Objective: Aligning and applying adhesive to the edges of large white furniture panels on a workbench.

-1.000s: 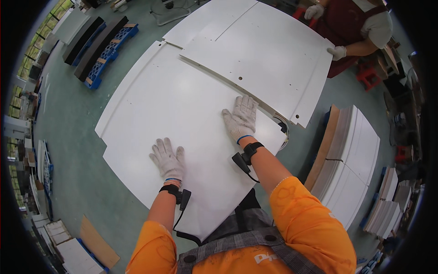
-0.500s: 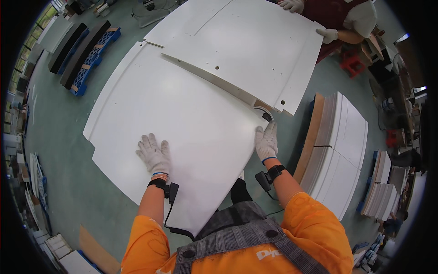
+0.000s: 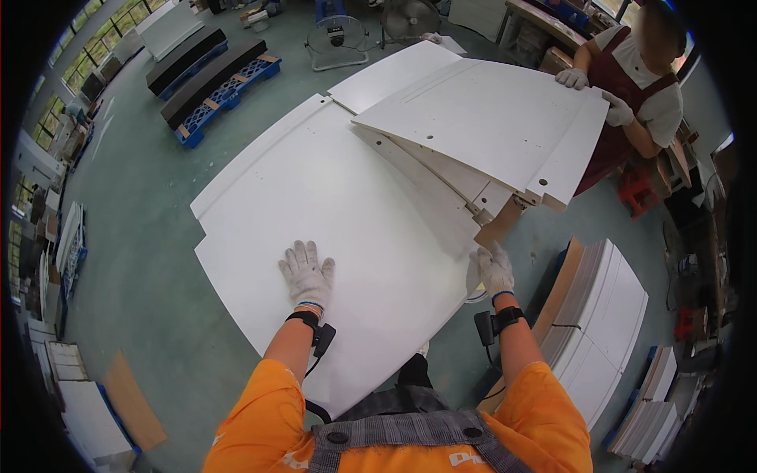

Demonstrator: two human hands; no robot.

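A large white panel [image 3: 315, 181] spreads in front of me. My left hand [image 3: 307, 272], in a pale knit glove, lies flat on it with fingers spread. At the panel's right edge, near its corner, is my gloved right hand [image 3: 495, 272], fingers bent. A pale ring-shaped thing [image 3: 477, 295], perhaps a roll of tape, shows beside and below that hand; the exact grip is hidden. Beyond, a second white panel [image 3: 489, 110] with small holes is tilted up, its near edge raised. A co-worker's gloved hands [image 3: 573, 78] hold its far right edge.
White panels [image 3: 603, 315] are stacked to my right. Dark slabs on a blue pallet [image 3: 229, 94] lie at the far left. Floor fans [image 3: 337, 39] stand at the back. Another gloved hand [image 3: 431, 37] shows at the panel's far edge. A red stool [image 3: 637, 191] is beside the co-worker.
My view has tipped up, showing more of the room. The second panel's near edge has risen, exposing the underside. The ring-shaped thing has shifted from above my right fingers to below the hand.
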